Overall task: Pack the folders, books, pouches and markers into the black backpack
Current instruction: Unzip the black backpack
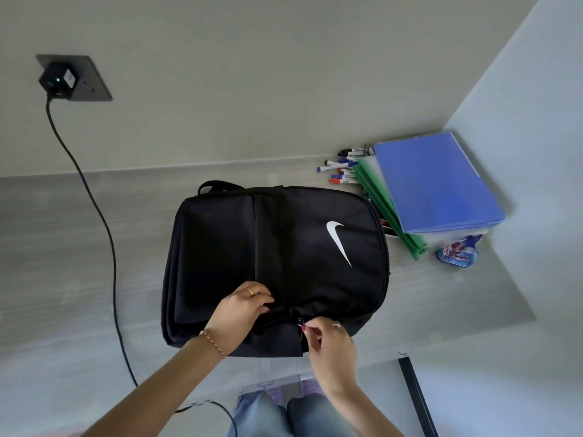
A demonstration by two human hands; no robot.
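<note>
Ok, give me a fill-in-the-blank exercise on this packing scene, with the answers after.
1. The right hand pinches the backpack's ____.
2. The left hand grips the black backpack, whose logo is ____.
3. The blue folder lies on top of the ____ folders.
4. The markers lie against the ____.

Answers: zipper pull; white; green; wall

Bare counter lies open left of the black backpack (274, 266), crossed only by a black cable (104, 222) running down from the wall plug (58, 78). On the right, markers (342, 168), green folders (388, 209) and a blue folder (437, 184) crowd the corner; something, possibly a pouch (459, 252), lies beside them.
</note>
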